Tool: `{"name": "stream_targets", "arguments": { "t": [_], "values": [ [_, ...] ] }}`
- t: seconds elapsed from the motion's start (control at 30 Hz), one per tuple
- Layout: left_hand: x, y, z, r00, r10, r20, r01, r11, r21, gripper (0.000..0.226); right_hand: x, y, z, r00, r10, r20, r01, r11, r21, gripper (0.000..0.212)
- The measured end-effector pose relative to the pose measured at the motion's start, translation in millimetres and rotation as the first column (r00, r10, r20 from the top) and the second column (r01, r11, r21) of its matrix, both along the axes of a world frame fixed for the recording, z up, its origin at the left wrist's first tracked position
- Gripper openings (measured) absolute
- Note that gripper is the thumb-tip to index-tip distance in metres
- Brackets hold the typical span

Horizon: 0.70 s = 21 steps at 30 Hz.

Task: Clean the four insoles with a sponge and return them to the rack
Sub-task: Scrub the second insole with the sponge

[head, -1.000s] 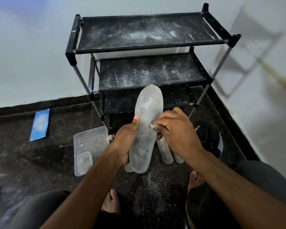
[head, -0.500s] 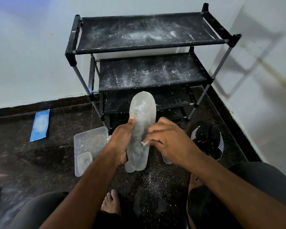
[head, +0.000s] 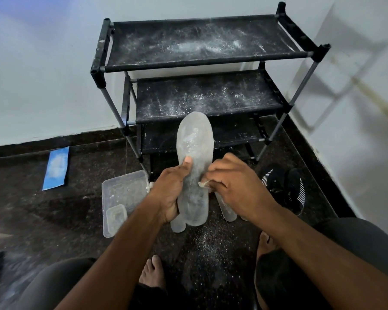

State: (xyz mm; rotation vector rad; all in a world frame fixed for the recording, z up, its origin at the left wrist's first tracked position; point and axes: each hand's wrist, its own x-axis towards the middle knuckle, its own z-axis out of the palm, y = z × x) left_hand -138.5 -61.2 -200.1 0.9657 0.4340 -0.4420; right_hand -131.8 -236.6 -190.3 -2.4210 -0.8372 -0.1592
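My left hand [head: 169,191] grips a pale grey insole [head: 194,139] upright, thumb pressed on its front face. My right hand [head: 231,186] holds a small pale sponge [head: 203,183] against the insole's right edge; most of the sponge is hidden in the fingers. Another insole [head: 177,225] peeks out below my left hand on the floor. More insoles [head: 227,209] lie on the floor under my right hand. The black three-shelf rack [head: 202,61] stands behind, its shelves dusted with white powder.
A clear plastic tub [head: 121,193] with a smaller container inside sits on the dark floor at left. A black striped shoe [head: 285,186] lies at right near the wall. A blue strip [head: 55,167] lies at far left. My bare feet [head: 154,276] and knees are below.
The insole dropped lower in my left hand half a second ago and has come back up a little. My right hand has slid the sponge down and leftward along the insole.
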Motion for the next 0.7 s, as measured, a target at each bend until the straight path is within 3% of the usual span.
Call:
{"name": "stream_targets", "arguments": {
  "t": [0.1,0.27,0.4,0.57,0.7],
  "values": [
    [0.8,-1.9,2.6,1.0,0.026,0.013,-0.026,1.0,-0.006,0.047,0.3,0.3,1.1,0.998,-0.043,0.035,0.043,0.999,0.017,0.008],
    [0.9,4.5,1.2,0.999,0.037,-0.022,-0.038,0.998,-0.04,0.045,-6.9,3.1,2.1,0.991,0.126,-0.054,-0.127,0.992,-0.018,0.013],
    [1.3,1.8,1.5,1.0,0.011,0.009,-0.01,0.999,-0.04,0.045,-3.2,0.5,4.9,0.999,-0.021,0.031,0.019,0.999,0.036,0.01],
    [2.2,3.7,-1.4,0.999,0.04,-0.011,-0.04,0.999,-0.016,0.05,-9.5,4.1,3.2,0.98,0.142,-0.137,-0.143,0.99,0.003,0.012],
    [0.5,-1.8,-1.9,0.997,-0.023,0.071,0.017,0.997,0.08,0.048,-3.0,1.1,6.3,0.977,-0.111,-0.181,0.158,0.948,0.276,0.015]
  ]
}}
